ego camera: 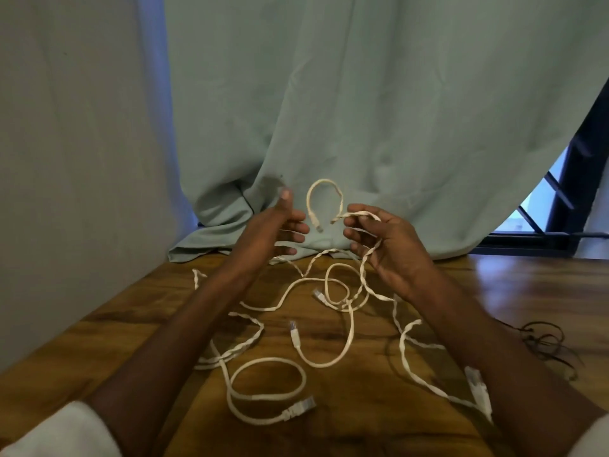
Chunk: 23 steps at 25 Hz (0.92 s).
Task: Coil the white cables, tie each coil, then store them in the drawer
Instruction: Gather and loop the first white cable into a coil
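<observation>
Several white cables (296, 338) with clear plug ends lie loose and tangled on the wooden table (99, 328). My right hand (392, 245) is raised above them and pinches a short white cable (324, 184) that arches up to the left, its plug end hanging free; a twisted white strand (365, 258) also runs through its fingers down to the table. My left hand (280, 225) hovers just left of that arch, fingers loosely curled, holding nothing. No drawer is in view.
A pale green curtain (362, 110) hangs behind the table and pools on its far edge. A grey wall (66, 159) stands at the left. A thin black cable (543, 341) lies on the table at the right, near a dark window frame (566, 192).
</observation>
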{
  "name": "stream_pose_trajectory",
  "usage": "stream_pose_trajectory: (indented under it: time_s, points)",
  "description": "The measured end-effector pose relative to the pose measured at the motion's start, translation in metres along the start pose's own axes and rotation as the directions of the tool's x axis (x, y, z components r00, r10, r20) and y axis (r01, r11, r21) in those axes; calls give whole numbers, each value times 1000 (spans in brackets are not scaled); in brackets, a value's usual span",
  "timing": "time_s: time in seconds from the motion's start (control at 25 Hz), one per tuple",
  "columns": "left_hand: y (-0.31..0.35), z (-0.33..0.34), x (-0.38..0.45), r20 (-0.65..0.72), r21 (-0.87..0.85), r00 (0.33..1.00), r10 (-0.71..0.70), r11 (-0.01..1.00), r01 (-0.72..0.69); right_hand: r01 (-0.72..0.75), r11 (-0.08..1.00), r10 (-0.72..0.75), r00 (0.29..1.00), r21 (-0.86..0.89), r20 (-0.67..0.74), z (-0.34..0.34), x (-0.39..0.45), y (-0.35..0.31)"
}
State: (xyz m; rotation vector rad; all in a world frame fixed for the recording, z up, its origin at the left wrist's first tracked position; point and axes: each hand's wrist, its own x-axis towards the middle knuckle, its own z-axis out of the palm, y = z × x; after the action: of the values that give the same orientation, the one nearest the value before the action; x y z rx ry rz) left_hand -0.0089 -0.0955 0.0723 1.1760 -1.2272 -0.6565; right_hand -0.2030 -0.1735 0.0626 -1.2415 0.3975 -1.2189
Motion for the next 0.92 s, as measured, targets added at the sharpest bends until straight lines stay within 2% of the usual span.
stream_pose_trajectory:
  time_s: [0.08, 0.16, 0.24, 0.28, 0.4, 0.48, 0.56, 0.6, 0.72, 0.84, 0.88, 0.92]
  points:
    - [9, 11, 10, 15, 164, 999, 47, 985, -49, 67, 983, -66, 998, -169, 11, 2, -2, 2]
    - [7, 19, 24, -91, 270, 988, 124, 958, -95, 132, 946, -118, 991, -295, 64, 2, -4, 1]
    - [5, 21, 40, -189, 205, 976, 106, 976, -67, 176, 905, -140, 983, -387, 120, 1, -6, -1]
    - [1, 22, 45, -189, 168, 978, 87, 984, -55, 183, 897, -140, 981, -403, 134, 0, -7, -2]
    - [-20, 12, 45, -78, 92, 995, 54, 995, -47, 200, 902, -158, 978, -384, 137, 2, -11, 0]
    - [-30, 0, 39, 40, -141, 999, 20, 990, -14, 226, 862, -202, 974, -455, 102, 2, -10, 4]
    - [-28, -10, 36, 161, -422, 987, 19, 905, 51, 263, 771, -266, 960, -580, 82, 0, -8, 8]
    - [-24, -14, 35, 192, -510, 980, 41, 858, 64, 274, 706, -277, 955, -653, 102, -1, -8, 12]
    - [-16, -18, 36, 195, -684, 971, 135, 729, 36, 282, 512, -224, 956, -811, 191, 1, -9, 25]
    - [-21, -24, 39, 182, -818, 967, 177, 573, 49, 319, 367, -191, 945, -874, 265, 8, -11, 26]
    - [-22, -25, 40, 179, -823, 966, 187, 567, 42, 348, 344, -174, 936, -872, 305, 10, -12, 25]
    - [-24, -24, 40, 174, -790, 965, 195, 613, 18, 376, 351, -151, 927, -858, 344, 12, -13, 25]
